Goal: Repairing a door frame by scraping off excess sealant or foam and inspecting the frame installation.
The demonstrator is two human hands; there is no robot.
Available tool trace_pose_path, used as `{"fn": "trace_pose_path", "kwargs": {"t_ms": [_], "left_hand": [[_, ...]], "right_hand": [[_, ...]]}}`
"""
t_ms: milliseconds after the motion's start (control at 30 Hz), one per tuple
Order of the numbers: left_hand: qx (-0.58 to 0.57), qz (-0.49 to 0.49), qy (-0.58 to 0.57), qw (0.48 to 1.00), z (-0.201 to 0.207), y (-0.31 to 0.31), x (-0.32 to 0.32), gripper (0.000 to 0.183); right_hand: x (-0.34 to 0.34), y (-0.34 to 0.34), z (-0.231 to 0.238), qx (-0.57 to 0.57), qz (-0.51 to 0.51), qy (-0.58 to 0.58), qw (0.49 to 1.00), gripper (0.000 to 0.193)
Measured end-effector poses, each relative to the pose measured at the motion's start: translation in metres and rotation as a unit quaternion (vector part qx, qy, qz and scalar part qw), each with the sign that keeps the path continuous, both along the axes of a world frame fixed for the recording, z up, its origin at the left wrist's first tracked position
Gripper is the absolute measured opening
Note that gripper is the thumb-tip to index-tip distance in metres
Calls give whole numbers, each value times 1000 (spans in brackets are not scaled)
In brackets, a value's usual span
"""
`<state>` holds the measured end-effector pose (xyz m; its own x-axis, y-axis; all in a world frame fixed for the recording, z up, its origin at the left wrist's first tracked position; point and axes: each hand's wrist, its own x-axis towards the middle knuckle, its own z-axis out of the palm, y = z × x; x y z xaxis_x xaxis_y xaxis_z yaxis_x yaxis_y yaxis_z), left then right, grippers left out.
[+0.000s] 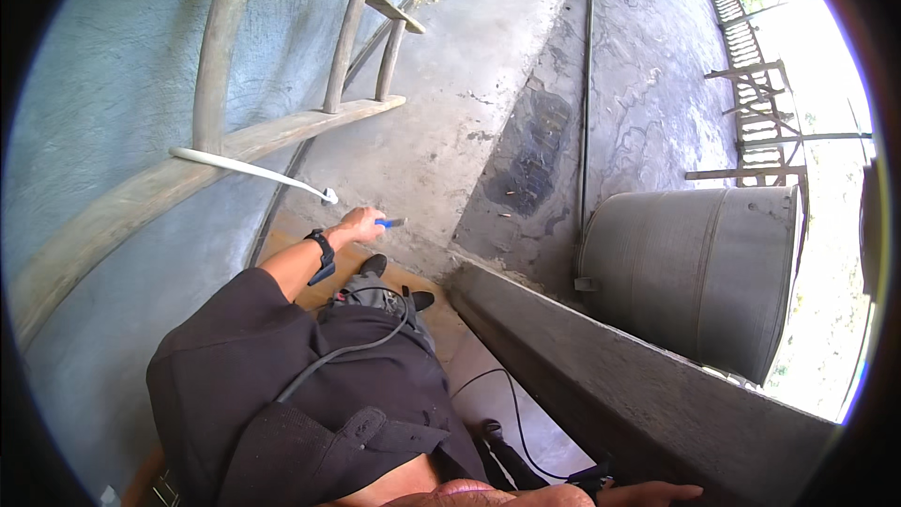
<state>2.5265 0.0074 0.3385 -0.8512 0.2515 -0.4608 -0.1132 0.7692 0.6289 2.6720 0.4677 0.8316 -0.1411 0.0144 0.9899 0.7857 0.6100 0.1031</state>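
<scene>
My left hand (358, 224) is closed around a small tool with a blue handle (381, 222) and a short greyish end. Its exact kind I cannot make out. The arm reaches forward over the floor, with a black band (321, 258) round the wrist. Just beyond the hand, the tip of a white tube (258, 170) hangs from the wooden ladder (253, 139). At the lower right edge my right hand (657, 492) shows in part, fingers stretched out beside the low concrete wall (601, 338), apparently holding nothing. Whether it touches the wall I cannot tell.
The ladder stands at the left against a bluish wall (122, 66). A large grey metal drum (690, 268) is beyond the low wall. A dark pipe (588, 84) runs along the stained concrete floor (469, 66). A cable (352, 349) crosses my shirt.
</scene>
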Motion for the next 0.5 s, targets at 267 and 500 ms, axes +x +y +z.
{"fn": "trace_pose_path", "kwargs": {"t_ms": [267,500], "left_hand": [[-67,-104,-51,991,-32,26,25,17],[-79,-12,-49,996,-29,21,58,20]], "right_hand": [[-11,63,9,-78,243,54,965,59],[-7,97,5,75,134,-13,988,44]]}}
